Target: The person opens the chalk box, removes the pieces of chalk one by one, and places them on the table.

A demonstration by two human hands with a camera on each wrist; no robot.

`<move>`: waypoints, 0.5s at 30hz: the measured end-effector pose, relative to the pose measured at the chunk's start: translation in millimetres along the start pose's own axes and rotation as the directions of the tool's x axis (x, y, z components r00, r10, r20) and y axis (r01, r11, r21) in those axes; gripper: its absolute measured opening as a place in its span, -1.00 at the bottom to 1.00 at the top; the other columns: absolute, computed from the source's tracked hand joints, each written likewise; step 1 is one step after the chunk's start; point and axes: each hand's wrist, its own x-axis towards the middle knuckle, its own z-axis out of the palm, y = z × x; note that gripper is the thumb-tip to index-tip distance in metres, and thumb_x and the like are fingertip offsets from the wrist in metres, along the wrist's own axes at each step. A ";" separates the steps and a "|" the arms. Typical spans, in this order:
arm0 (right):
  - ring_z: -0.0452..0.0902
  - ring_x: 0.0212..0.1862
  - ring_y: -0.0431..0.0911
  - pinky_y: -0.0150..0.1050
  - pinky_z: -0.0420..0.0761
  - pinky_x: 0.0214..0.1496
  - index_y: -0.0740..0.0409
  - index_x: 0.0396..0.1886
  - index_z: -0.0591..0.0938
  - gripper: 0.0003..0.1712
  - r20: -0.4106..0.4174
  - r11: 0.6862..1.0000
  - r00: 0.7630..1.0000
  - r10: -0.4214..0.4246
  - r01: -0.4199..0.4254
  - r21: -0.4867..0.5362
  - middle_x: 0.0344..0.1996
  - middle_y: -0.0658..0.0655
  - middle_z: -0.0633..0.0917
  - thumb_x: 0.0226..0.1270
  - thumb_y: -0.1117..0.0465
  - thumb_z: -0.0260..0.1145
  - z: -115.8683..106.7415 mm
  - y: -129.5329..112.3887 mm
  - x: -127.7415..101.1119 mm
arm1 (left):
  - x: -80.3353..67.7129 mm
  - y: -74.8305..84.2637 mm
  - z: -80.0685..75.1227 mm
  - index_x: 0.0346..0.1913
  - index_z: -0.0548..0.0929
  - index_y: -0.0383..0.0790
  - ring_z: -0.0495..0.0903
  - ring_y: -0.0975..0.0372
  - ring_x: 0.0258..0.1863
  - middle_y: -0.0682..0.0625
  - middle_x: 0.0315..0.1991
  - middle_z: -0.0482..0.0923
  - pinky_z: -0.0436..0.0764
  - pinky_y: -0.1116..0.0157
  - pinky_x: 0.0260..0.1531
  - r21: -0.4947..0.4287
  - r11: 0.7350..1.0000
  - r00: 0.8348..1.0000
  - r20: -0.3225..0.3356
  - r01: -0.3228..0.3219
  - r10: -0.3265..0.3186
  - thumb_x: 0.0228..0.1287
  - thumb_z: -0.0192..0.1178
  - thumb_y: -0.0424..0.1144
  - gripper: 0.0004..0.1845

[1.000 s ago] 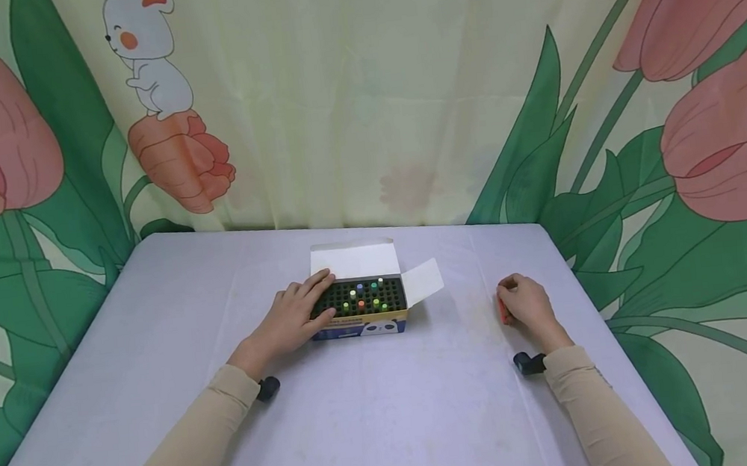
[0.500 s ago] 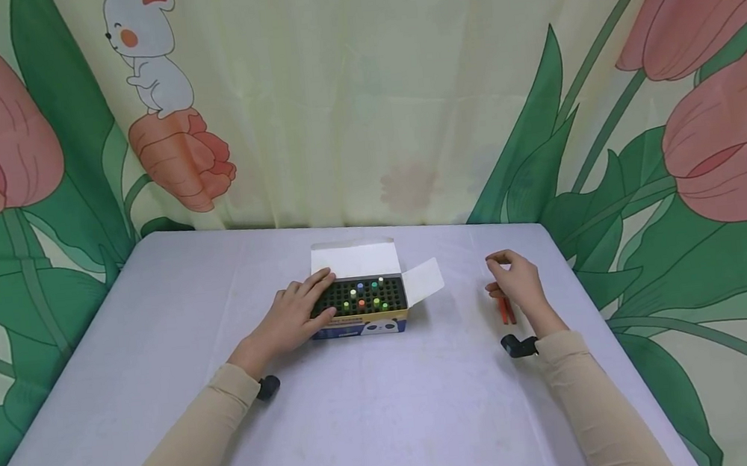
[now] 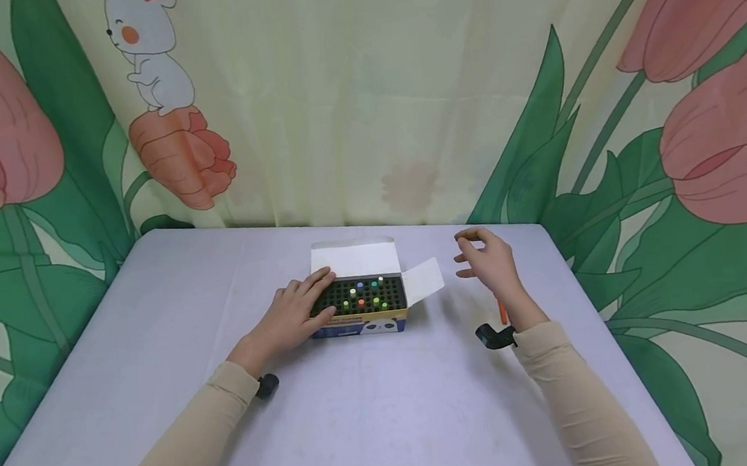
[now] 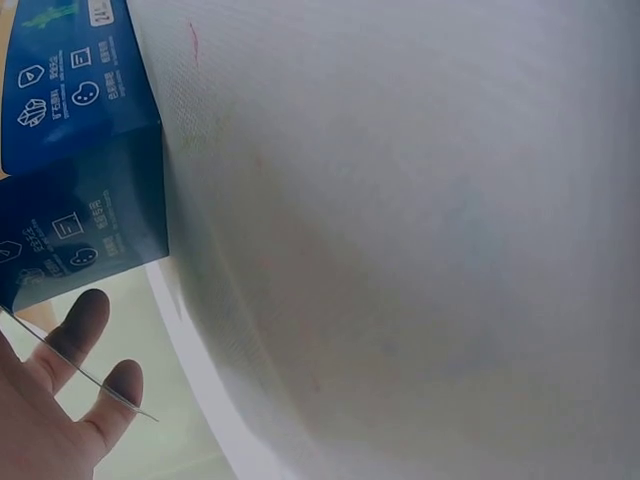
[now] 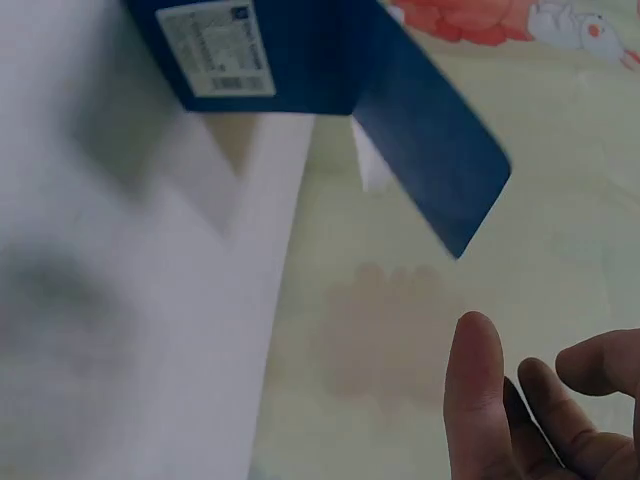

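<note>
A person's left hand (image 3: 293, 313) rests flat, fingers straight, on an open crayon box (image 3: 361, 303); the right hand (image 3: 487, 263) hovers beside it, fingers loosely spread, holding nothing

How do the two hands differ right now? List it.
The left hand rests flat on the open box; the right hand hangs in the air beside the box's side flap, touching nothing. The left hand's fingers lie straight; the right hand's curl loosely. Both wear beige sleeves.
</note>
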 end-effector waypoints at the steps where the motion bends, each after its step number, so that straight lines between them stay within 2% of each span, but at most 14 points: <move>1: 0.74 0.03 0.21 -0.20 0.77 -0.28 0.23 0.25 0.58 -0.58 0.003 1.000 1.000 -0.016 0.016 0.008 0.26 0.27 0.59 0.65 0.06 0.12 2.9 -5.1 -0.6 | -0.4 0.1 0.1 0.69 0.06 0.03 0.40 -0.12 0.31 0.04 0.69 -0.01 0.37 -0.22 0.20 0.002 1.000 1.000 0.000 0.000 0.000 0.59 -0.05 0.27 -0.21; 4: 0.74 0.03 0.19 -0.21 0.77 -0.28 0.22 0.27 0.57 -0.60 0.020 0.998 0.998 -0.055 0.054 0.027 0.25 0.27 0.60 0.65 0.08 0.13 12.4 -19.3 -3.2 | -0.7 -0.1 0.6 0.69 0.06 0.03 0.40 -0.13 0.30 0.04 0.69 -0.01 0.37 -0.22 0.20 -0.004 1.000 1.000 -0.004 -0.003 0.003 0.58 -0.05 0.27 -0.21; 8: 0.74 -0.02 0.18 -0.19 0.77 -0.29 0.14 0.42 0.42 -0.52 0.042 0.994 0.996 -0.078 0.075 0.073 0.30 0.25 0.55 0.63 0.11 0.16 27.7 -32.2 -5.0 | -0.5 -1.0 1.4 0.69 0.06 0.04 0.39 -0.13 0.31 0.06 0.69 -0.02 0.36 -0.22 0.20 -0.013 1.000 1.000 -0.004 -0.003 0.003 0.59 -0.05 0.27 -0.21; 11: 0.73 -0.03 0.27 -0.14 0.77 -0.32 0.09 0.51 0.29 -0.43 0.047 0.988 0.995 -0.087 0.080 0.129 0.33 0.24 0.52 0.61 0.15 0.16 38.0 -36.4 -6.0 | -0.2 -1.3 1.6 0.69 0.06 0.04 0.39 -0.14 0.32 0.06 0.69 -0.02 0.36 -0.22 0.21 -0.020 1.000 1.000 -0.003 -0.002 0.002 0.59 -0.05 0.27 -0.21; 15: 0.73 -0.04 0.31 -0.14 0.76 -0.35 0.06 0.51 0.27 -0.42 0.056 0.985 0.995 -0.086 0.076 0.152 0.30 0.23 0.52 0.60 0.15 0.17 49.9 -35.0 -6.3 | 0.2 -2.1 1.8 0.69 0.06 0.05 0.39 -0.13 0.32 0.07 0.69 -0.02 0.35 -0.22 0.22 -0.023 1.000 1.000 -0.002 0.003 -0.003 0.59 -0.05 0.27 -0.22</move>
